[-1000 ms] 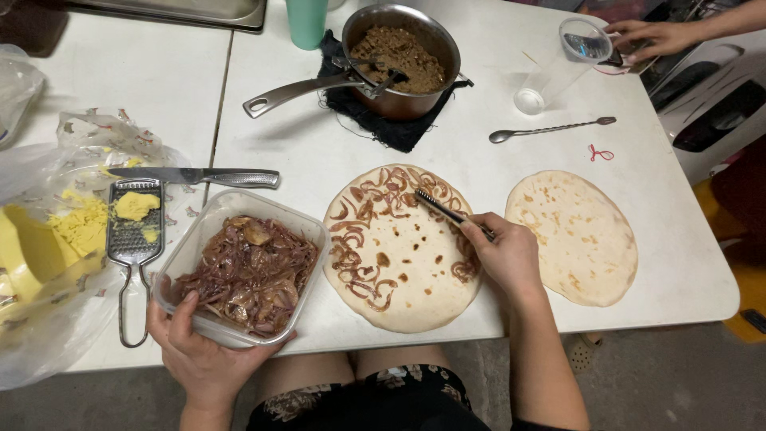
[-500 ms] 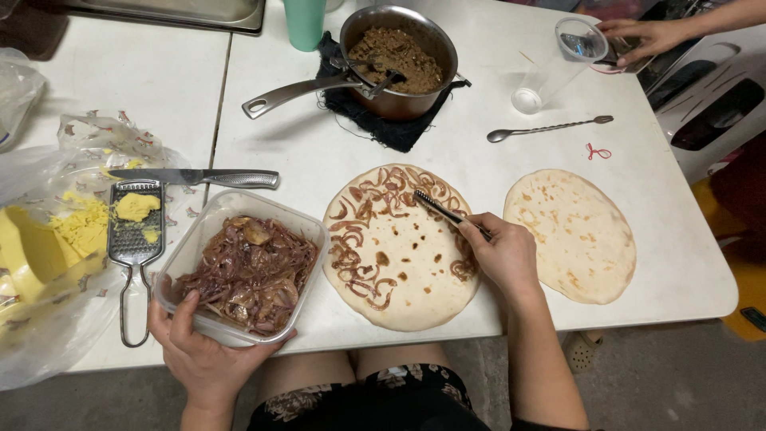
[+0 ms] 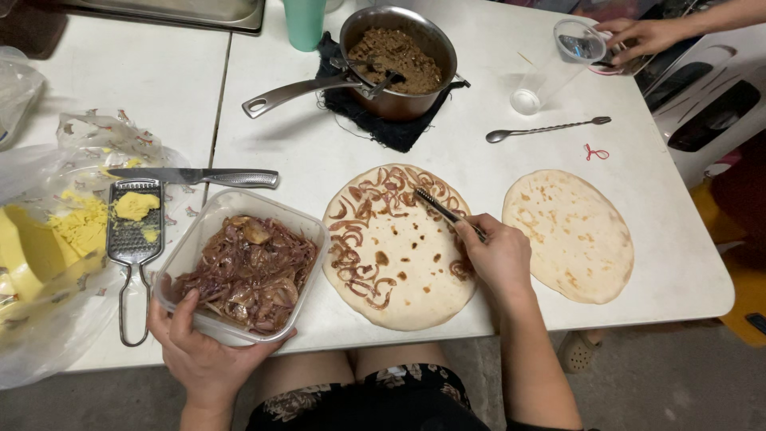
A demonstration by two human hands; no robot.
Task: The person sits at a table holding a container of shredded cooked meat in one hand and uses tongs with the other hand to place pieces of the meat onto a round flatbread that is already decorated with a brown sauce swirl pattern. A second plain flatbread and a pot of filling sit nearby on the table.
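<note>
My right hand point(image 3: 496, 257) grips a fork point(image 3: 444, 211) whose tines rest on the upper right part of a round flatbread point(image 3: 399, 247), which carries a ring of purple cooked onion strips along its left and top edge. My left hand point(image 3: 201, 353) clasps the near rim of a clear plastic container point(image 3: 204, 239) filled with purple cooked onions point(image 3: 249, 273), close to the table's front edge. A second, bare flatbread point(image 3: 568, 234) lies to the right of my right hand.
A steel pan of brown filling point(image 3: 396, 56) sits on a dark cloth behind the flatbread. A knife point(image 3: 199, 176), a grater point(image 3: 134, 227), yellow cheese point(image 3: 48, 239), a long spoon point(image 3: 542, 128) and a green cup point(image 3: 303, 22) are around. Another person's hand point(image 3: 642, 33) holds a clear glass at top right.
My right hand and fork have barely shifted on the flatbread. The other person's hand at the top right has moved the glass slightly.
</note>
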